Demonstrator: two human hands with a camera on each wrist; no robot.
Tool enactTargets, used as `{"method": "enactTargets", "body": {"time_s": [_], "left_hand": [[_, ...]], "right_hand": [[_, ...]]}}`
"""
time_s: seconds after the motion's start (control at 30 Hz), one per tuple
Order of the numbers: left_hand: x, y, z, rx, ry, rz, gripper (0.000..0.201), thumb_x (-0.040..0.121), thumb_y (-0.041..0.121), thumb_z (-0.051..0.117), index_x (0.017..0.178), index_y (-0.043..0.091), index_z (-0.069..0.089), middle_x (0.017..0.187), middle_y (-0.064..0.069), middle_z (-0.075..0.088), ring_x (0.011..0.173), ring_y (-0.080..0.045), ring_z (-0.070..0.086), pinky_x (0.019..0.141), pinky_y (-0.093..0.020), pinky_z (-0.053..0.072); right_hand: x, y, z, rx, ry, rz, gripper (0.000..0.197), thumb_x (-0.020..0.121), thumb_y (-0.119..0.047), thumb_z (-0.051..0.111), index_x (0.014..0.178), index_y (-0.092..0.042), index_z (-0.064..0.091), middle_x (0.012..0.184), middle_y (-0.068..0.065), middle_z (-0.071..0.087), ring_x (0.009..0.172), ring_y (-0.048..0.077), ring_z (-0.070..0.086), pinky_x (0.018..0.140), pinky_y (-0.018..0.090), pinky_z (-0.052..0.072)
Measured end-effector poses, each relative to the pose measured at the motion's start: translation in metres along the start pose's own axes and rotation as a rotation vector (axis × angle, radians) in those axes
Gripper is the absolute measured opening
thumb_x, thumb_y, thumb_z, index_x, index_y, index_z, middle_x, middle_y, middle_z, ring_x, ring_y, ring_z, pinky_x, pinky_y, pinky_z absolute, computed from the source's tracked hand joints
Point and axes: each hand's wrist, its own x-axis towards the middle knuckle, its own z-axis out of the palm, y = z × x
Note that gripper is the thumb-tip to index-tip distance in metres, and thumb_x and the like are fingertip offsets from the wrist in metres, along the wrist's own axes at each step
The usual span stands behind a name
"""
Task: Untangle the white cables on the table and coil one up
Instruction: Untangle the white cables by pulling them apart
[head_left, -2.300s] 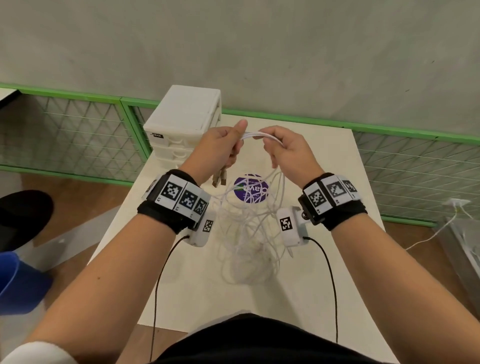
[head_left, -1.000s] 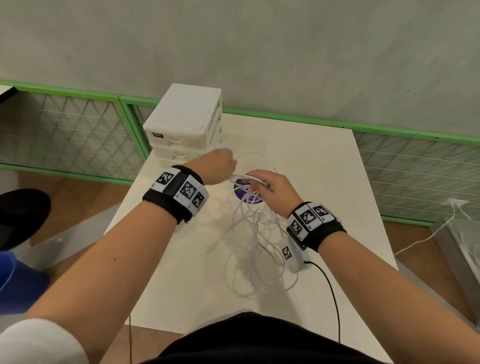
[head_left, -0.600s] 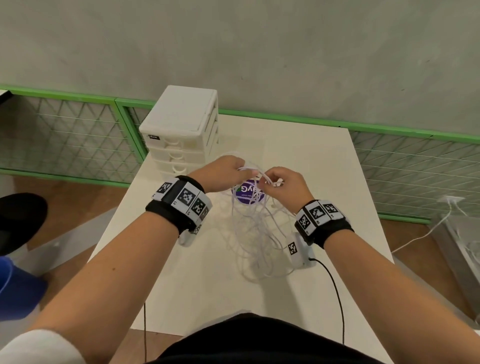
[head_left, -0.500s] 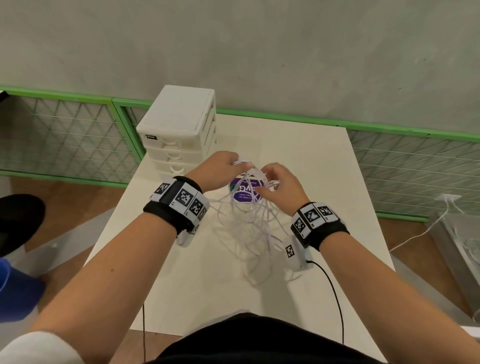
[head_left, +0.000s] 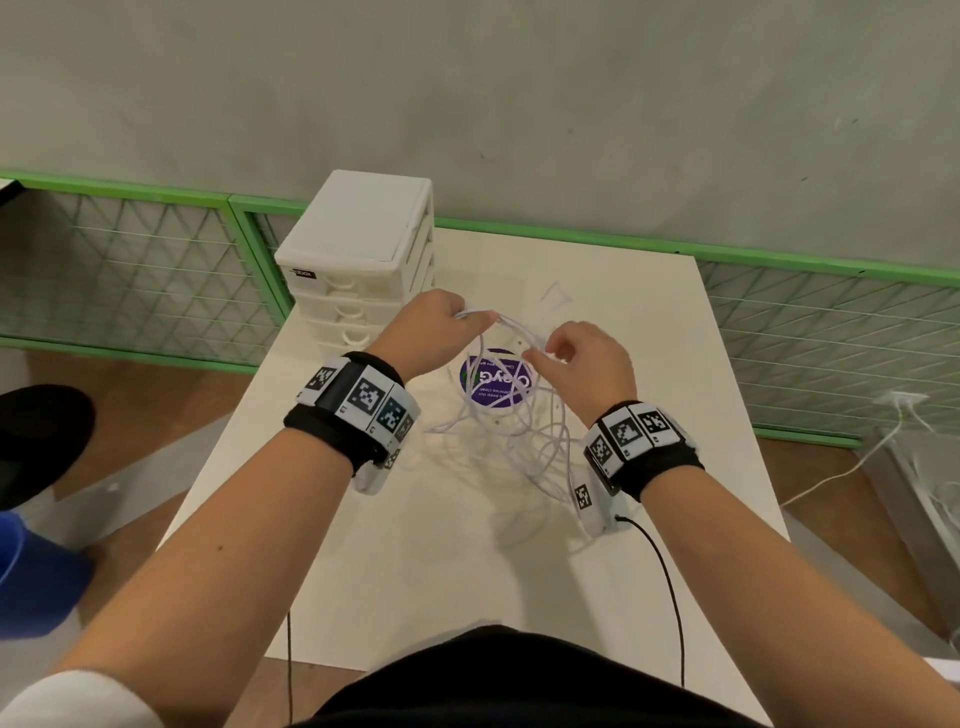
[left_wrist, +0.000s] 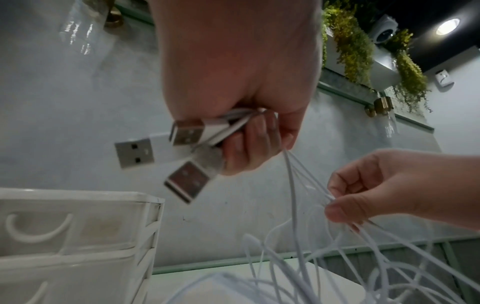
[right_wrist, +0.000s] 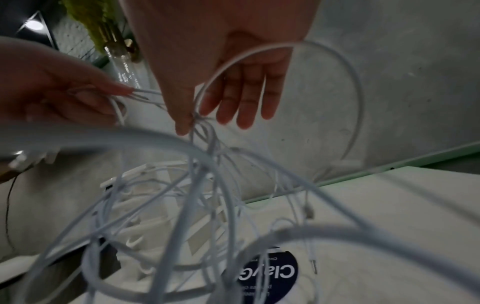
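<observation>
A tangle of thin white cables (head_left: 522, 434) hangs from both hands down onto the white table (head_left: 649, 332), above a purple round sticker (head_left: 494, 385). My left hand (head_left: 467, 317) grips a bundle of cable ends in its fist. Three USB plugs (left_wrist: 135, 152) stick out of the left hand (left_wrist: 255, 142) toward the drawer unit. My right hand (head_left: 540, 354) pinches a few strands just to the right of it. In the right wrist view the right hand (right_wrist: 192, 121) holds them between thumb and forefinger, its other fingers straight. Loops of cable (right_wrist: 182, 216) dangle below.
A white plastic drawer unit (head_left: 358, 260) stands at the table's back left corner, close to my left hand. A green mesh fence (head_left: 831, 332) runs behind the table. Black wrist-camera leads (head_left: 670, 587) trail off the near table edge. A blue object (head_left: 31, 582) sits on the floor at left.
Over the last second both hands rose off the table, lifting the tangle. My right hand has since drawn slightly right, away from the left, stretching strands between them.
</observation>
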Motion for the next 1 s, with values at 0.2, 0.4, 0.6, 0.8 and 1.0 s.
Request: {"method": "enactTargets", "body": {"time_s": [0.2, 0.4, 0.6, 0.8, 1.0], "left_hand": [[0.006, -0.013, 0.000, 0.069, 0.147, -0.017, 0.045, 0.094, 0.041, 0.053, 0.071, 0.002, 0.056, 0.064, -0.013, 0.044, 0.060, -0.024, 0.044, 0.056, -0.031, 0.030], [0.011, -0.030, -0.019, -0.106, 0.310, -0.145, 0.036, 0.093, 0.032, 0.055, 0.073, 0.002, 0.058, 0.057, -0.004, 0.041, 0.054, -0.021, 0.039, 0.060, -0.029, 0.032], [0.011, -0.035, -0.032, -0.083, 0.285, -0.130, 0.042, 0.095, 0.031, 0.053, 0.059, 0.009, 0.056, 0.056, -0.002, 0.049, 0.052, -0.017, 0.043, 0.054, -0.027, 0.033], [0.007, -0.013, -0.012, -0.038, 0.114, 0.014, 0.045, 0.099, 0.036, 0.047, 0.068, 0.004, 0.056, 0.060, 0.006, 0.056, 0.047, -0.012, 0.042, 0.046, -0.021, 0.032], [0.000, 0.011, -0.002, -0.088, 0.016, 0.140, 0.051, 0.096, 0.042, 0.052, 0.054, 0.015, 0.042, 0.058, 0.007, 0.060, 0.051, -0.015, 0.043, 0.051, -0.025, 0.034]], "right_hand": [[-0.006, 0.010, 0.004, -0.033, -0.055, -0.242, 0.023, 0.090, -0.021, 0.059, 0.109, -0.014, 0.070, 0.082, 0.012, 0.073, 0.074, 0.031, 0.067, 0.077, 0.035, 0.052], [0.008, 0.039, -0.014, -0.124, -0.049, 0.036, 0.023, 0.094, -0.021, 0.050, 0.109, -0.017, 0.068, 0.089, 0.010, 0.072, 0.085, 0.030, 0.064, 0.074, 0.032, 0.047], [0.004, 0.082, -0.027, -0.179, -0.172, 0.449, 0.029, 0.096, -0.023, 0.047, 0.098, -0.006, 0.070, 0.097, 0.013, 0.071, 0.091, 0.031, 0.063, 0.070, 0.027, 0.043], [0.006, 0.049, -0.016, 0.088, -0.187, 0.186, 0.081, 0.081, -0.035, 0.071, 0.147, -0.019, 0.026, 0.150, 0.008, 0.028, 0.138, 0.022, 0.027, 0.112, 0.035, 0.025], [0.014, -0.001, 0.000, 0.025, -0.374, -0.170, 0.070, 0.087, -0.035, 0.064, 0.146, -0.023, 0.029, 0.139, 0.005, 0.050, 0.128, 0.019, 0.043, 0.104, 0.030, 0.032]]}}
